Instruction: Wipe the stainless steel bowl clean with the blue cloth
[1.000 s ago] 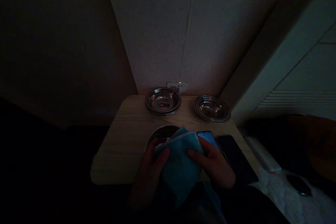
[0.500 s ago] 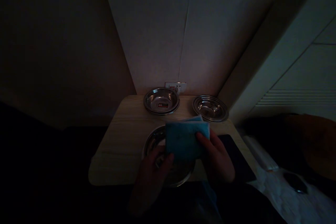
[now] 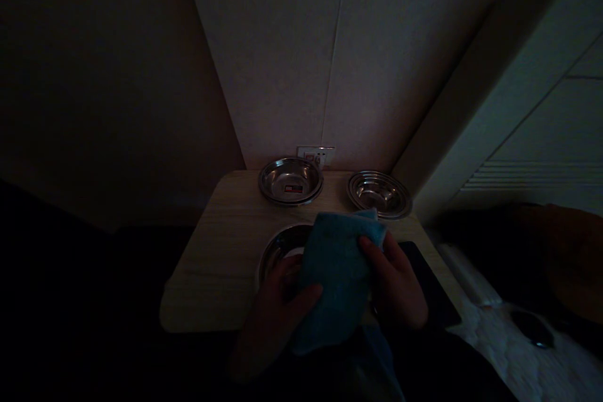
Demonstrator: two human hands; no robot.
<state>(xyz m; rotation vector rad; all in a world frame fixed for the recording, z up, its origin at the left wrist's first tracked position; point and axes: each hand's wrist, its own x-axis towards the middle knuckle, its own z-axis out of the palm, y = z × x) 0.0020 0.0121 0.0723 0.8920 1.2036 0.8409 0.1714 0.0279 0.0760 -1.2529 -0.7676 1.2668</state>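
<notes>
A blue-green cloth (image 3: 336, 276) hangs between my hands, partly unfolded, its lower end reaching past the table's front edge. My right hand (image 3: 398, 279) pinches its upper right corner, thumb on the near face. On the other side, my left hand (image 3: 285, 308) grips the cloth's left edge, the thumb lying over the front and the fingers behind. Behind the cloth and my left hand is a steel bowl (image 3: 271, 254) on the table; much of it is hidden.
On the wooden table (image 3: 207, 270), steel bowls (image 3: 289, 182) with a label stand at the back left. Nested steel bowls (image 3: 379, 195) sit back right. A dark flat pad (image 3: 431, 289) lies at the right. A wall socket (image 3: 315, 154) is behind. A black object (image 3: 532, 330) rests on white bedding.
The cloth has opened downward and now hangs longer, covering more of the bowl. My left hand has come up slightly and closed on its left edge. My right hand shifted slightly right.
</notes>
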